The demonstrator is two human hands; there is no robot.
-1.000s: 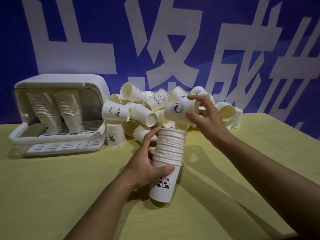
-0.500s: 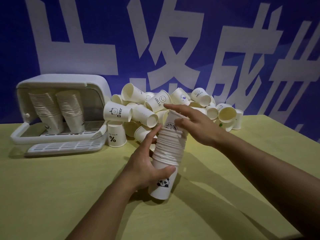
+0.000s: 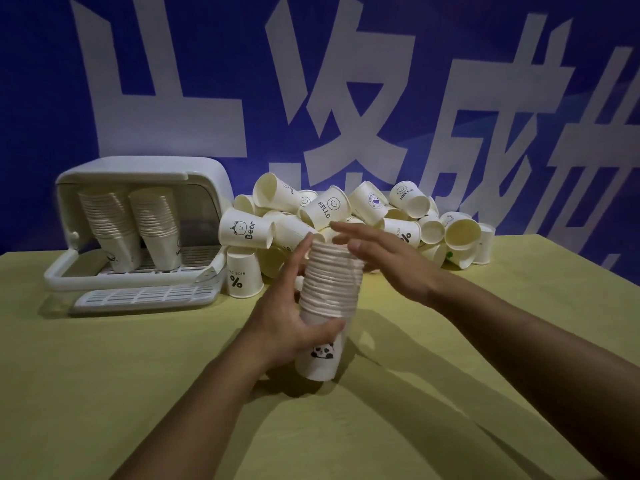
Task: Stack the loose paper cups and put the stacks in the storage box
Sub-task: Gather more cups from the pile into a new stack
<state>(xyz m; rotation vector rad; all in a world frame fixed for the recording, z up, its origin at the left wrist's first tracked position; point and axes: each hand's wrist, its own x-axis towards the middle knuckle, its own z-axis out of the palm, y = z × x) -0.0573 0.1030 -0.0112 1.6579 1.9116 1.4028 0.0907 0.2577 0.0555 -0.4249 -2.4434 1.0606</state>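
**Seating the top cup**

Yellow bench (image 3: 104, 393), blue banner behind. Storage box (image 3: 138, 237) at 10 o'clock, two stacks inside. Left hand (image 3: 287, 320) grip closed on the stack (image 3: 330, 282). Right hand (image 3: 384, 258) open, flat over its rim. Loose cups (image 3: 381, 216) at 12. Advice: press straight down, keep stack vertical.

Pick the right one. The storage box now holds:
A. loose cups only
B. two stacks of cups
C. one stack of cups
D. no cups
B: two stacks stand side by side in the open box, while the left hand holds a third stack out on the table.
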